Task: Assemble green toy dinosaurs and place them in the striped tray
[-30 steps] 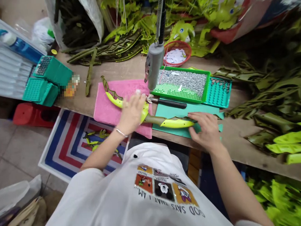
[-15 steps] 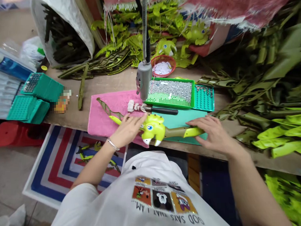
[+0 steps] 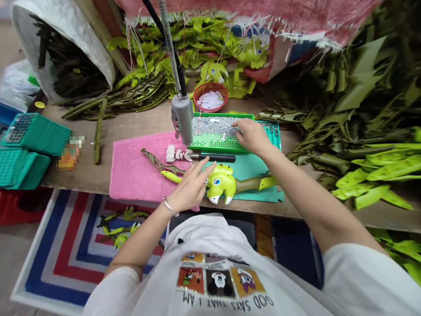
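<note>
Lime dinosaur (image 3: 220, 183) near the left hand (image 3: 190, 186), right hand (image 3: 251, 136) over silver studs (image 3: 212, 126)

The left fingers (image 3: 208, 171) are spread wide and curve over the top of the toy's head; I cannot tell if the tips touch it or stay just above. The right fingers (image 3: 237, 125) bend down close together at the studs, and the hand covers the tips, so I cannot tell if they pinch one stud.

The dinosaur lies partly on the teal mat (image 3: 252, 168), below the green tray (image 3: 223, 115). Its long axis goes across the bench (image 3: 143, 123), with the tail to the right of the head. The left hand is the nearer one; the right hand is farther, beyond the tail.

Left of the head, an olive strip (image 3: 158, 160) lies on the pink towel (image 3: 138, 174). Its lime end points toward the head, but I cannot see if the two are joined. Just above is a black-handled tool (image 3: 217, 158), and its tip is hard to make out among small white pieces (image 3: 176, 154).
</note>
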Demonstrator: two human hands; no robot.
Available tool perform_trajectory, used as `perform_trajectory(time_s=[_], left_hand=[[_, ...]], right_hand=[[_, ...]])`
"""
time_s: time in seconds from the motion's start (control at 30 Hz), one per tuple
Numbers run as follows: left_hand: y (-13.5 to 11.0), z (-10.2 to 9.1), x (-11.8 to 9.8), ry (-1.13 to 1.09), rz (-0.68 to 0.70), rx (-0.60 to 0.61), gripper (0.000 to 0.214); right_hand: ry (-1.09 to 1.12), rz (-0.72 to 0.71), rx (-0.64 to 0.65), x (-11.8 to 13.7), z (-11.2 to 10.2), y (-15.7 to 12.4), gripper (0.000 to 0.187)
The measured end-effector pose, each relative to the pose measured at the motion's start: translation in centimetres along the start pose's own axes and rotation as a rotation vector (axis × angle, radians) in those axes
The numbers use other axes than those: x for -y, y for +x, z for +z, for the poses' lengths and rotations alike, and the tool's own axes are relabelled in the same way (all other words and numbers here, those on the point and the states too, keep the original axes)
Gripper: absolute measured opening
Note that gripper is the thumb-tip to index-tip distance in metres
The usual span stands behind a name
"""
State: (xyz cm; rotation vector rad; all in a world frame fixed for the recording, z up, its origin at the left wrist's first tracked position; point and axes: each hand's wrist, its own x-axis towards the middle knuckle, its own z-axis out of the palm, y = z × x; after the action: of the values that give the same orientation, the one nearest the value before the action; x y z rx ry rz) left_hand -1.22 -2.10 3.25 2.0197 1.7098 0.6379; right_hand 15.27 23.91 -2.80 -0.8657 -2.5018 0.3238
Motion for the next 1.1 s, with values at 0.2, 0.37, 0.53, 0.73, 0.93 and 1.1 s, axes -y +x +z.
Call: perform_trajectory(time_s=[0.2, 0.37, 0.53, 0.73, 0.93, 1.1], left_hand=[[7.5, 1.4, -0.6, -0.891, -0.314, -0.124, 0.049], [15.2, 2.2, -0.5, -1.446, -0.805, -0.295, 0.027], [17.5, 2.2, -0.4, -1.783, -0.917, -0.381, 0.023], [16.4, 2.7, -0.5, -1.851, -0.934, -0.437, 0.025], [16.0, 2.2, -0.9, -1.833, -0.930, -0.446, 0.026], [13.3, 1.5, -1.5, -1.782, -0.873, -0.385, 0.024]], right_hand=[[-0.081, -0.008, 0.063, -0.6, 1.5, 1.9, 0.027], [0.294, 0.158, -0.009, -0.2, 0.1, 2.3, 0.024], [0.639, 0.167, -0.011, 1.7, -1.3, 1.5, 0.026], [0.729, 0.226, -0.033, 2.8, -1.3, 0.9, 0.020], [0.758, 0.274, -0.108, 3.4, -1.8, 0.8, 0.013], [0.695, 0.291, -0.188, 5.5, -3.8, -2.2, 0.008]])
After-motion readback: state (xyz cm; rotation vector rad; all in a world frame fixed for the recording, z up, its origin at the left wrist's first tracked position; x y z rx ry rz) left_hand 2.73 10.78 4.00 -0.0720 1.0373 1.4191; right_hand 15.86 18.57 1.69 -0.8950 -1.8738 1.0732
